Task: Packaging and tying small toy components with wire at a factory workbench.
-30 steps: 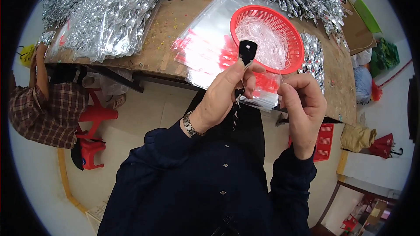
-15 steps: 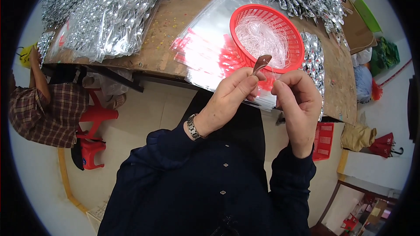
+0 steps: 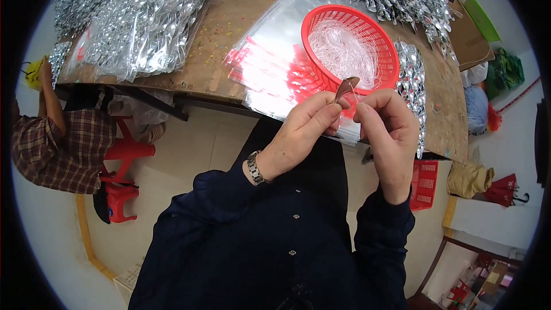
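Between the thumb and fingers of my left hand [image 3: 295,140] is a small shiny leaf-shaped piece [image 3: 346,86], its tip pointing up and to the right. Close beside it, my right hand [image 3: 395,132] is closed in a pinch on a fine clear thread [image 3: 357,97], which runs near the piece's tip; whether it passes through the piece I cannot tell. Just beyond both hands stands a red plastic basket [image 3: 391,37] holding a tangle of pale clear thread [image 3: 344,51]. Under the basket lies a stack of clear plastic bags [image 3: 270,40] with red markings.
Bundles of twisted silver foil strips [image 3: 152,20] cover the left and far parts of the wooden table [image 3: 215,34]. More silver strips [image 3: 408,72] lie right of the basket. At left a person in a checked shirt [image 3: 63,143] sits by red stools [image 3: 123,198]. A red crate [image 3: 425,183] stands lower right.
The leaf-shaped piece has tilted further to the right and dipped slightly in my left hand. My right hand has shifted a little to the left, still pinching the thread.
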Demonstrator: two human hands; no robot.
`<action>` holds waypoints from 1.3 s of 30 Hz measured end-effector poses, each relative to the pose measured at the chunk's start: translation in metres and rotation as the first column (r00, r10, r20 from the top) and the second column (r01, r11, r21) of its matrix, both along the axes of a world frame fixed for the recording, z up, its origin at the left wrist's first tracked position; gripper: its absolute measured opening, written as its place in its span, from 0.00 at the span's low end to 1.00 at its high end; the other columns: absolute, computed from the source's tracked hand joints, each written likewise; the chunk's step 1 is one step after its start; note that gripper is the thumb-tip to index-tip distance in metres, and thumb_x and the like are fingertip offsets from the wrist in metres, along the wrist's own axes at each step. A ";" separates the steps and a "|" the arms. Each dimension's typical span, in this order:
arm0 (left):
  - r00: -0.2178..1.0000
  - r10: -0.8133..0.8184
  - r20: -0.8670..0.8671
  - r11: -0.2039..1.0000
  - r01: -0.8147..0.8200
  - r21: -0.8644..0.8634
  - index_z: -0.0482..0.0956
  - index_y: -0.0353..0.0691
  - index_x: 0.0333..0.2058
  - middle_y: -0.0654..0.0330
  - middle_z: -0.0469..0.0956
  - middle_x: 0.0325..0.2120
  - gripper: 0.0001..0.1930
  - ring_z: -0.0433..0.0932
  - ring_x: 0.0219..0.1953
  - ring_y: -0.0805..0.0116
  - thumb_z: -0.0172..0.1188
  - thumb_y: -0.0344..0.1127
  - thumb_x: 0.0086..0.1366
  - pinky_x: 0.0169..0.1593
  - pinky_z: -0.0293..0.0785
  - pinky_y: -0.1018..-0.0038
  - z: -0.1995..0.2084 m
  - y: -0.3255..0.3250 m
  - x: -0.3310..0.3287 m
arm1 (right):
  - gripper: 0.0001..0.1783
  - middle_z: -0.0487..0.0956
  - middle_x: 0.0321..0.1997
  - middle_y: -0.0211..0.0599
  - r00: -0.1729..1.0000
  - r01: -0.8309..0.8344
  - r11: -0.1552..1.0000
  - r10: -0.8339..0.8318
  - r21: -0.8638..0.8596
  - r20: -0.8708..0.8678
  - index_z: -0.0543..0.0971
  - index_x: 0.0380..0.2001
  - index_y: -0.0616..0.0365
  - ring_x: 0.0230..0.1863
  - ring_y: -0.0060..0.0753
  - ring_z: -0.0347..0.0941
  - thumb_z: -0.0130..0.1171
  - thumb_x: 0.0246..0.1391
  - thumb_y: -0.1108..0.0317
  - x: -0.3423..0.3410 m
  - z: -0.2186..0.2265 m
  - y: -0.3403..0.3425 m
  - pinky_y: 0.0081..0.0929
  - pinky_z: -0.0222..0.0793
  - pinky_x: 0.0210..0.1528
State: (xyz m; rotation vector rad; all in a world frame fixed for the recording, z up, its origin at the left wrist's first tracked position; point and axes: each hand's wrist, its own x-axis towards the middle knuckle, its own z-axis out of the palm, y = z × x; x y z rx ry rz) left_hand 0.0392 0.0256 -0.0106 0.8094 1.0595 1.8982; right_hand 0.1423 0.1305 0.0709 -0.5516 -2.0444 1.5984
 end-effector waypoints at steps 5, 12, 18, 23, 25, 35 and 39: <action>1.000 -0.013 -0.018 1.000 0.012 -0.003 0.72 0.35 0.45 0.68 0.68 0.27 0.14 0.65 0.31 0.80 0.45 0.40 0.70 0.39 0.64 0.82 0.002 -0.001 0.001 | 0.02 0.73 0.25 0.23 1.000 -0.006 1.000 0.006 0.021 0.002 0.74 0.29 0.61 0.25 0.09 0.64 0.55 0.54 0.74 0.000 -0.003 0.002 0.10 0.58 0.26; 0.993 -0.053 -0.102 0.998 0.051 -0.024 0.70 0.35 0.46 0.67 0.69 0.27 0.15 0.66 0.32 0.79 0.44 0.40 0.70 0.40 0.64 0.80 0.003 -0.002 0.000 | 0.02 0.73 0.25 0.22 1.000 0.005 0.999 -0.004 0.049 -0.005 0.74 0.31 0.59 0.22 0.09 0.62 0.55 0.55 0.73 0.000 -0.005 0.002 0.10 0.56 0.24; 0.998 -0.025 -0.053 1.000 0.026 0.007 0.71 0.34 0.41 0.70 0.65 0.26 0.09 0.62 0.28 0.82 0.48 0.34 0.68 0.33 0.62 0.83 0.002 0.002 0.007 | 0.01 0.74 0.25 0.23 0.999 0.036 0.998 -0.034 0.051 -0.039 0.74 0.31 0.60 0.23 0.10 0.64 0.54 0.56 0.74 -0.001 -0.008 0.003 0.09 0.58 0.25; 0.999 -0.020 -0.050 1.000 0.020 -0.003 0.70 0.34 0.40 0.70 0.64 0.25 0.09 0.62 0.28 0.83 0.48 0.34 0.68 0.33 0.62 0.83 0.002 0.001 0.011 | 0.01 0.74 0.25 0.24 0.998 0.049 0.997 -0.047 0.055 -0.037 0.73 0.32 0.60 0.23 0.10 0.65 0.54 0.56 0.75 0.001 -0.010 0.004 0.09 0.59 0.25; 0.998 -0.017 -0.056 1.000 0.017 -0.011 0.70 0.34 0.40 0.70 0.64 0.25 0.09 0.62 0.28 0.83 0.49 0.34 0.68 0.32 0.62 0.83 0.000 0.001 0.011 | 0.02 0.74 0.25 0.25 0.998 0.045 0.997 -0.043 0.061 -0.038 0.73 0.32 0.61 0.23 0.10 0.65 0.54 0.55 0.75 0.001 -0.010 0.003 0.09 0.59 0.25; 0.991 -0.102 -0.087 0.994 0.098 -0.048 0.69 0.34 0.43 0.68 0.67 0.28 0.11 0.64 0.30 0.81 0.48 0.35 0.68 0.36 0.64 0.82 -0.005 -0.003 0.017 | 0.05 0.78 0.29 0.31 1.000 0.012 1.000 -0.012 -0.017 -0.022 0.74 0.35 0.64 0.29 0.17 0.75 0.54 0.55 0.76 0.009 -0.008 0.008 0.11 0.63 0.27; 0.991 -0.113 -0.071 0.994 0.113 -0.007 0.71 0.34 0.40 0.67 0.70 0.29 0.08 0.65 0.31 0.82 0.50 0.33 0.67 0.36 0.66 0.82 -0.010 -0.002 0.019 | 0.04 0.77 0.28 0.28 0.999 -0.036 0.998 0.036 -0.046 0.007 0.75 0.34 0.64 0.27 0.15 0.72 0.54 0.55 0.76 0.016 -0.013 0.015 0.12 0.63 0.27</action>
